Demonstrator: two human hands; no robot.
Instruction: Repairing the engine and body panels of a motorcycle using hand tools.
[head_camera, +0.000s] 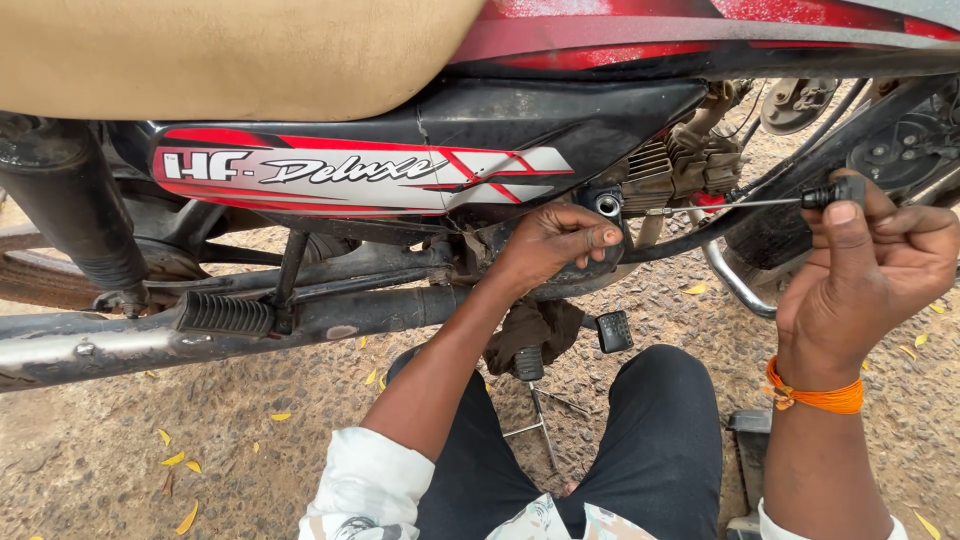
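Head view: nearest to me, my knees in dark trousers are taking up the bottom edge, so I'm squatting low beside the motorcycle. A dark rag and a black-handled tool are lying on the gravel ground between my legs, close by for reach. Yellow leaves are scattered around.

My right hand, an orange thread at the wrist, is pinching a small black cap between thumb and fingers, closed tight on it. A thin metal rod is running from that cap left toward the engine, held level, seemingly so it lines up with the opening there.

My left hand is reaching further in, fingers curled around a black part just below a small round opening under the side panel. It looks closed on that part, probably steadying it; the contact itself is partly hidden.

Behind that, the black and red side panel, the tan seat and the exhaust pipe with its ribbed footrest are filling the frame. Front wheel parts are showing far right.
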